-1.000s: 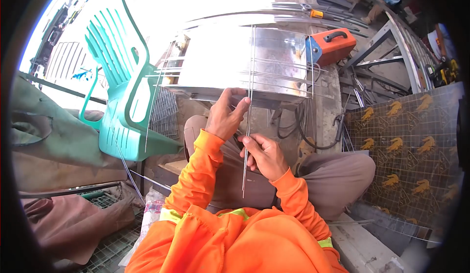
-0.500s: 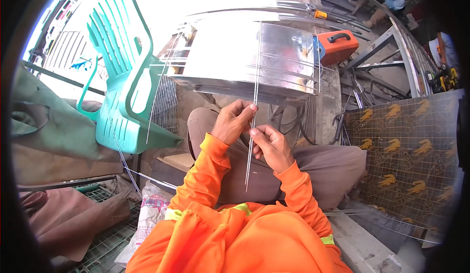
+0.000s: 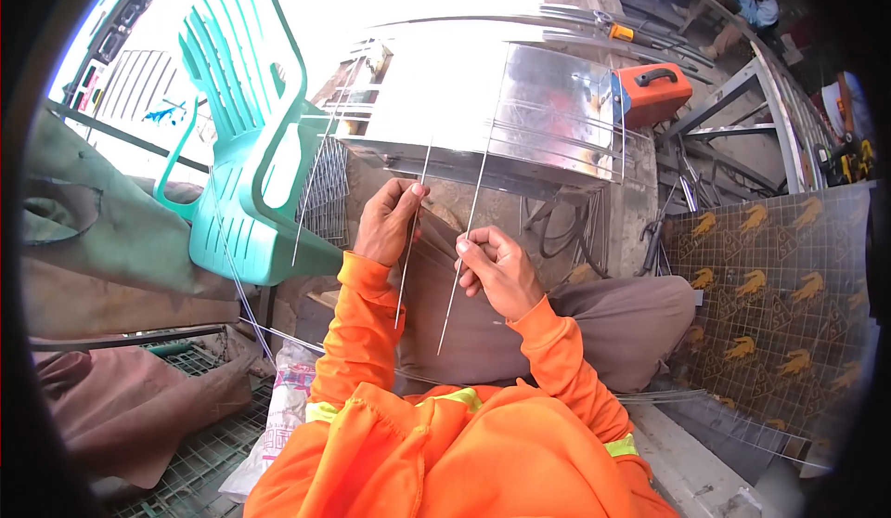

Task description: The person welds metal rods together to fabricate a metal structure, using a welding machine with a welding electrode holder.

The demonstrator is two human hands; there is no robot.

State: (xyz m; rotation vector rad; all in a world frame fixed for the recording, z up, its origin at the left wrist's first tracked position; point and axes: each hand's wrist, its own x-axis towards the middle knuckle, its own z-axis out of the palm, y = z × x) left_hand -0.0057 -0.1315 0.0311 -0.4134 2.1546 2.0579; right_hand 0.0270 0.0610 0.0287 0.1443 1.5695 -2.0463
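My left hand [image 3: 385,223] pinches a thin metal rod [image 3: 405,263] between thumb and fingers. The rod slants, its top near the front edge of the shiny metal box [image 3: 548,91] and its lower end over my lap. To the right, my right hand [image 3: 499,267] holds a second, longer thin rod [image 3: 452,304], which reaches up across the box top and down over my legs. The two rods are apart from each other. More thin rods [image 3: 548,133] lie across the box.
A green plastic chair [image 3: 246,174] stands at the left, with wire mesh [image 3: 325,193] beside it. An orange case [image 3: 654,94] is behind the box. A patterned dark sheet [image 3: 770,295] is at the right. Two people are partly visible at the upper right.
My hands have moved apart, the left going left. The rods that were together are now separated, one in each hand. The view has shifted slightly.
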